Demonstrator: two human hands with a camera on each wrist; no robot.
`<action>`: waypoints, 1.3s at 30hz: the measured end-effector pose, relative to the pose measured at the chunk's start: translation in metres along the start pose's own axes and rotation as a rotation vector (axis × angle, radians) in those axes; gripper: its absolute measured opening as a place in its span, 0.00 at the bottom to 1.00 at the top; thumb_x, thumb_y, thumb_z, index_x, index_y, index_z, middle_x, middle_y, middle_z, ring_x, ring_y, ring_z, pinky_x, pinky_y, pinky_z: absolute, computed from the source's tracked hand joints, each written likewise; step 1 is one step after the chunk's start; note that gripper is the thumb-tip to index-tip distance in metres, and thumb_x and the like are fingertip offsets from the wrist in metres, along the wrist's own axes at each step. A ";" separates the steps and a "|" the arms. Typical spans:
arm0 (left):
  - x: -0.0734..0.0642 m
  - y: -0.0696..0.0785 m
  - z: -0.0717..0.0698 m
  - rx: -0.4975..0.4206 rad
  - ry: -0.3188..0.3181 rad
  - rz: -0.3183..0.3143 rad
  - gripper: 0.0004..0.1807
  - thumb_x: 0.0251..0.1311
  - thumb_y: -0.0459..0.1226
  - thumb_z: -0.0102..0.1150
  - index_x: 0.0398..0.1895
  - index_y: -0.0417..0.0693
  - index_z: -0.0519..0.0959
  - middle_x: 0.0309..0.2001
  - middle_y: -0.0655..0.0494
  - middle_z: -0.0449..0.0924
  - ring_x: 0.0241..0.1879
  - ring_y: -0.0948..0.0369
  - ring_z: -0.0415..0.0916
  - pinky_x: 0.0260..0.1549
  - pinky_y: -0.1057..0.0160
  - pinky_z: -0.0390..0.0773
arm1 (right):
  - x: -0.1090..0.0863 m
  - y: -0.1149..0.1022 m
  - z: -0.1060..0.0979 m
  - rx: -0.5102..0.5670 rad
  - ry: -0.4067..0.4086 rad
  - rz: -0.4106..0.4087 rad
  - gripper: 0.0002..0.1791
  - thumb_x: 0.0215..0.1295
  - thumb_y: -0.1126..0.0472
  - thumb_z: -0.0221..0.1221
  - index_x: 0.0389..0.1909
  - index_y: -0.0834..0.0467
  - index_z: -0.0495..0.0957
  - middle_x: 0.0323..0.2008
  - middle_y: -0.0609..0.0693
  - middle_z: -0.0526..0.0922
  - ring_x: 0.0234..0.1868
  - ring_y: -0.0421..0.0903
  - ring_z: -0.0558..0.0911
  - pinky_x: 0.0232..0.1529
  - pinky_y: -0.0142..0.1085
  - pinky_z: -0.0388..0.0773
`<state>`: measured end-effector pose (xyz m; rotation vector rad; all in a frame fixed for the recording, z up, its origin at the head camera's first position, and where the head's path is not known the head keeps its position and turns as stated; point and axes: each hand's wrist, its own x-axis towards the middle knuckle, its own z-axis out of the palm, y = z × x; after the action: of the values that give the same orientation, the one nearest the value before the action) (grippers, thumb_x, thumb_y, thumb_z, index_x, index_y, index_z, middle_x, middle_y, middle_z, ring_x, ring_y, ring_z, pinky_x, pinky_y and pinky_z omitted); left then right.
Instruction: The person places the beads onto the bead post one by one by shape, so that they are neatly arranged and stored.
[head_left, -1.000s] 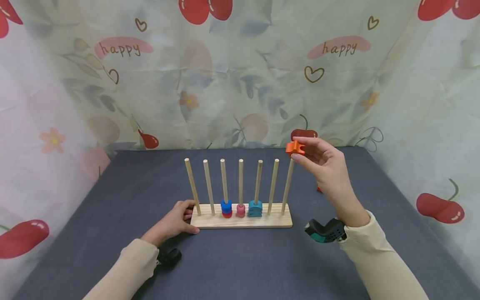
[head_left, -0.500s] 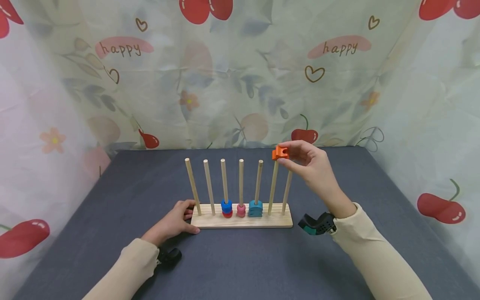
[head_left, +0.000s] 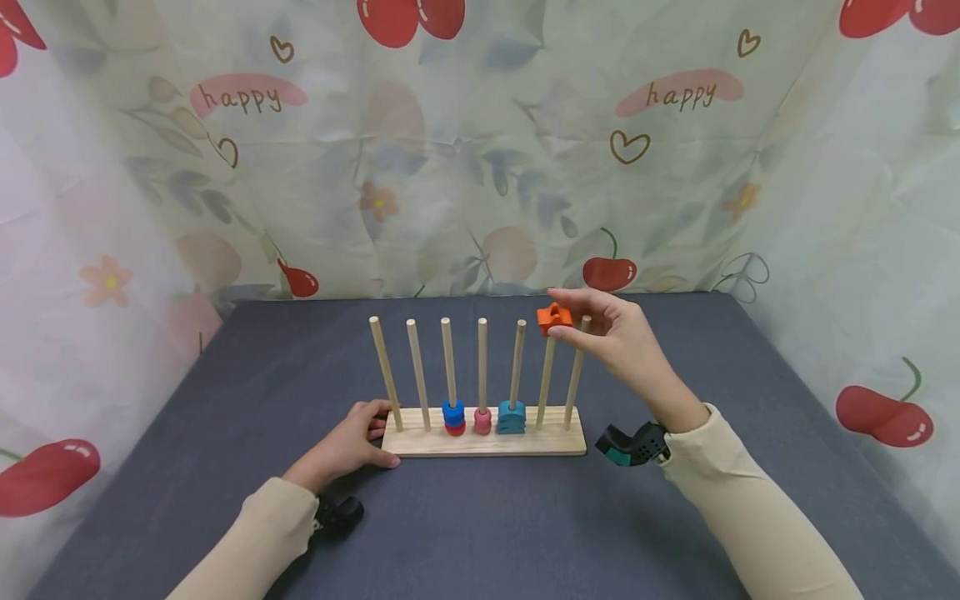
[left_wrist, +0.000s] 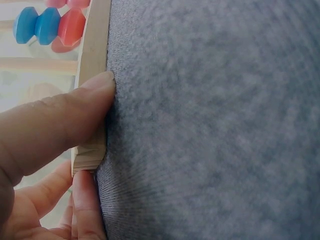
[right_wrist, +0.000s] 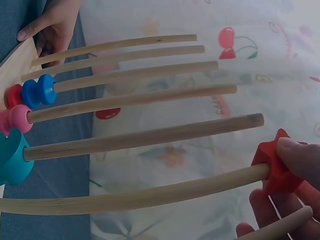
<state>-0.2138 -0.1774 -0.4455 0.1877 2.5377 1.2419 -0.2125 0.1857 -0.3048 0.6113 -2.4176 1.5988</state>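
Observation:
My right hand (head_left: 622, 337) pinches an orange star-shaped bead (head_left: 553, 318) between thumb and fingers. The bead sits at the top of the second peg (head_left: 546, 383) from the right; in the right wrist view the peg's tip meets the underside of the bead (right_wrist: 267, 155). At the left end of the wooden peg stand (head_left: 487, 450), my left hand (head_left: 348, 442) holds the base. Its thumb (left_wrist: 75, 112) presses the front edge while the fingers lie round the end. Middle pegs carry blue beads (head_left: 453, 412) over a red one, a pink bead (head_left: 482, 421) and teal beads (head_left: 512, 418).
The stand rests on a dark grey cloth-covered table (head_left: 480, 525). Several upright pegs stand close together, one (head_left: 576, 379) right beside my right hand. A patterned curtain (head_left: 480, 167) rises behind the table and at both sides.
My right hand has moved left from the rightmost peg and lowered slightly, bringing the orange star bead to the top of the second peg from the right. My left hand stays put.

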 end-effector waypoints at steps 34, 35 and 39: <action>-0.001 0.001 0.000 0.004 -0.001 -0.004 0.46 0.40 0.29 0.77 0.66 0.35 0.63 0.59 0.38 0.59 0.60 0.45 0.66 0.63 0.45 0.67 | -0.025 0.067 0.028 0.053 -0.086 0.239 0.22 0.55 0.57 0.70 0.49 0.61 0.78 0.41 0.55 0.85 0.39 0.44 0.81 0.41 0.34 0.79; -0.001 0.002 0.000 0.004 -0.001 -0.004 0.46 0.40 0.29 0.77 0.66 0.34 0.63 0.59 0.38 0.59 0.60 0.45 0.66 0.63 0.45 0.67 | -0.026 0.070 0.029 0.054 -0.094 0.245 0.22 0.54 0.57 0.70 0.48 0.61 0.78 0.41 0.55 0.85 0.40 0.44 0.81 0.41 0.34 0.80; -0.001 0.002 0.000 0.004 0.000 -0.007 0.46 0.40 0.29 0.77 0.66 0.34 0.63 0.59 0.38 0.59 0.60 0.45 0.66 0.62 0.45 0.67 | -0.030 0.081 0.034 0.039 -0.120 0.269 0.21 0.54 0.58 0.71 0.46 0.61 0.78 0.41 0.54 0.85 0.40 0.45 0.81 0.41 0.36 0.79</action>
<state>-0.2133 -0.1767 -0.4439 0.1801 2.5390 1.2343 -0.2179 0.1896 -0.3978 0.4119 -2.6580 1.7595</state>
